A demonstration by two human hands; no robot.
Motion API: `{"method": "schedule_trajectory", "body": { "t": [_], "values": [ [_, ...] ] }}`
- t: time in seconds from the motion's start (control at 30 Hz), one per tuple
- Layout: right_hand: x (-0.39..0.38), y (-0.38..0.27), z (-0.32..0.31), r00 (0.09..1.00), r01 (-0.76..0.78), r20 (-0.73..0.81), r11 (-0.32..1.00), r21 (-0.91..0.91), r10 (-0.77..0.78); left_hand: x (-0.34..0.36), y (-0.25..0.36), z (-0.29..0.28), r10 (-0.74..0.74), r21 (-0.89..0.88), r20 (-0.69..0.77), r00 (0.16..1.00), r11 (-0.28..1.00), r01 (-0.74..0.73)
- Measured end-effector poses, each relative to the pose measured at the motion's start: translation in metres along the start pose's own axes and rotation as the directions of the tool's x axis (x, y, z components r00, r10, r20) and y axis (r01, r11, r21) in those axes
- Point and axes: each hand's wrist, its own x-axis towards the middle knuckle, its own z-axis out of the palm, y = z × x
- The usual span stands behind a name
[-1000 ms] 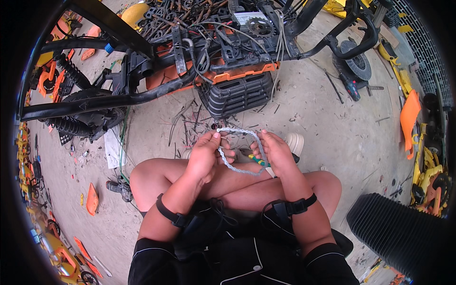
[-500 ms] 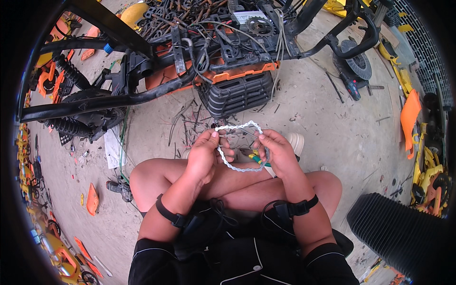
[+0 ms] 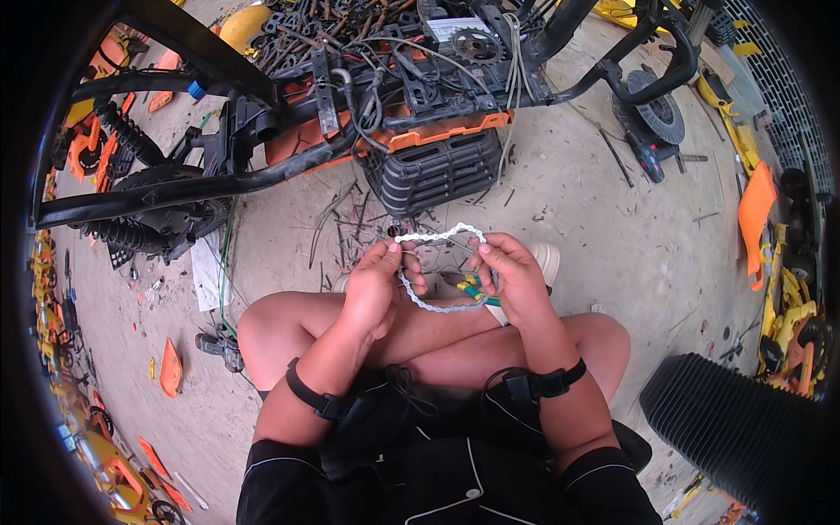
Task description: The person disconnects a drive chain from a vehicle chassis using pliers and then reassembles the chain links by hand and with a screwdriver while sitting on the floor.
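Note:
A silvery roller chain hangs in a loop between my two hands, above my crossed legs. My left hand is closed, pinching the chain at the loop's left side between thumb and fingers. At the right side my right hand grips it the same way. The upper run has a small hump near my right hand, and the lower run sags below. Something thin and wire-like also shows between my fingers, too small to name. Under the loop, yellow-and-green handled pliers lie by my foot.
Ahead stands a black vehicle frame with cables, a sprocket and a ribbed black crate-like part. Power drills lie at left and far right. A black ribbed bin sits at right; orange panels and scraps lie around.
The chain loop has shifted shape: its upper run dips more in the middle and its lower run is slightly higher. Both hands keep their hold and have barely moved.

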Motion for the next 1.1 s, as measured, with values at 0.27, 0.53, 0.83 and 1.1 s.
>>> {"method": "schedule_trajectory", "body": {
  "t": [0.27, 0.53, 0.83, 1.1],
  "values": [
    [0.000, 0.000, 0.001, 1.000, 0.025, 0.003, 1.000, 0.006, -0.025, 0.001, -0.001, 0.000, 0.018, -0.008, 0.000, 1.000, 1.000, -0.018],
    [-0.040, -0.033, 0.015, 0.989, -0.047, 0.133, 0.996, -0.074, 0.057, -0.029, 0.031, 0.008, -0.324, 0.301, 0.398, 0.858, 0.930, 0.212],
    [-0.063, -0.046, 0.030, 0.982, -0.095, 0.152, 0.986, -0.139, 0.116, -0.047, 0.016, 0.020, -0.021, 0.219, 0.473, 0.881, 0.971, -0.094],
    [-0.075, -0.042, 0.038, 0.962, -0.136, 0.226, 0.985, -0.102, 0.156, -0.059, 0.006, 0.019, 0.165, 0.468, 0.478, 0.863, 0.783, -0.409]
  ]
}}
